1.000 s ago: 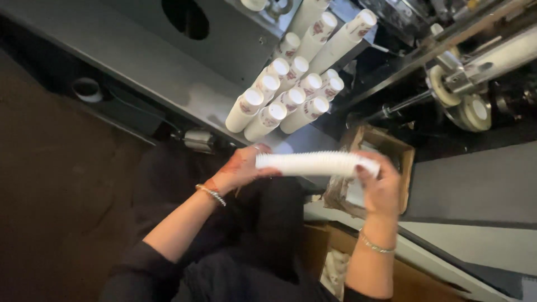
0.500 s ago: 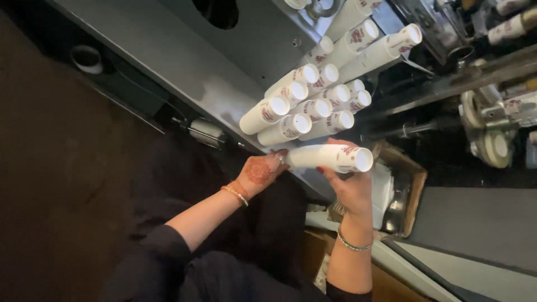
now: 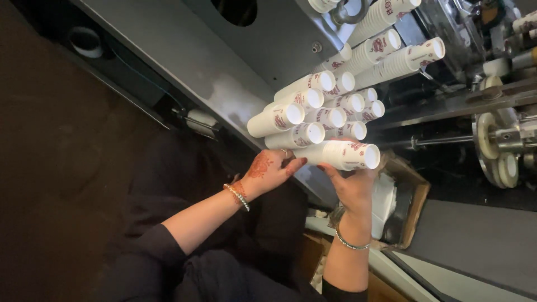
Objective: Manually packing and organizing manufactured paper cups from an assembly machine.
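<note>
Holding paper cup stack [image 3: 344,154], both hands; cardboard box [image 3: 411,207] beneath.

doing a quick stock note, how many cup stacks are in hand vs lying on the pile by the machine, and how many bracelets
Cup stacks held in both hands: 1
Cup stacks lying on the pile: about 13, some hidden
Bracelets: 2
Total: about 16
</note>
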